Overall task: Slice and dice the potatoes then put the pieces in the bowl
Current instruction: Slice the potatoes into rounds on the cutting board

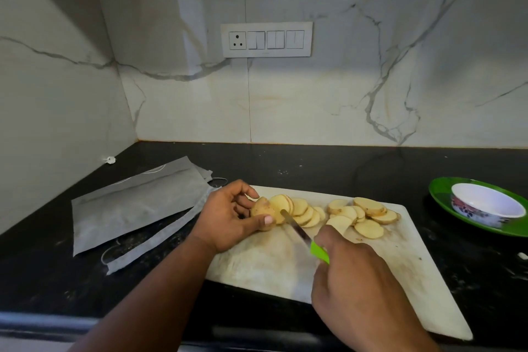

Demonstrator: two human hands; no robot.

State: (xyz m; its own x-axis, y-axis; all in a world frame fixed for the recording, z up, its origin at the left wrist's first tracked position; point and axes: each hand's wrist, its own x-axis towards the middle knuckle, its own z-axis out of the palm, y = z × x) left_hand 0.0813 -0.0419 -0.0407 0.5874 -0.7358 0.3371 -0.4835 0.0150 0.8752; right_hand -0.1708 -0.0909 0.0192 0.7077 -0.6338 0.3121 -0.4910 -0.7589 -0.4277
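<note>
On the white rectangular cutting board, pale round potato slices fan across its far half. At its far left corner, the left hand pinches the firm, slippery potato end-piece; the right hand grips the green-handled knife. The white floral bowl waits right of the board.

Pale yellow potato slices on a white cutting board; green-handled knife; black table; floral white bowl on green plate.
</note>
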